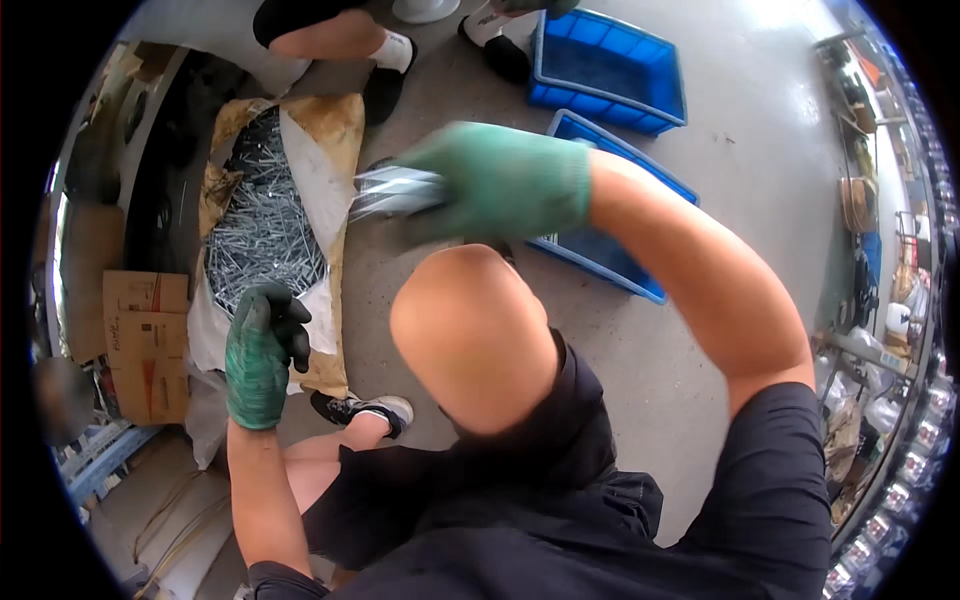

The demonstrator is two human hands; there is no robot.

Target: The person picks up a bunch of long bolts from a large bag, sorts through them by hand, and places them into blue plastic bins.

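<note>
metal pins (265, 215), long, thin and grey, lie in a tangled heap in an opened tan paper sack (347, 125) on the floor (740, 260), left of the bent knee (470, 325). a smaller bundle (402, 190) of what look like the same pins is gripped in the right hand (505, 185), above the floor between the sack and the lower blue bin (690, 192). that hand is blurred, so how tightly it squeezes is hard to tell.

the left hand (265, 355) is at the near end of the heap, its fingers loosely curled and parted, nothing seen in them; whether they touch the pins, i cannot tell.

the bundle's ends stick out past the glove, so a slack grip or a quick swing could let some slide out onto the floor. carried low, those ends might scrape the bare knee. the tangle could hook extra pins and drag them over the sack's edge, and a snag on the loose white liner (310, 165) could tip more out. sharp ends, if they are sharp, might poke through the left glove.
</note>
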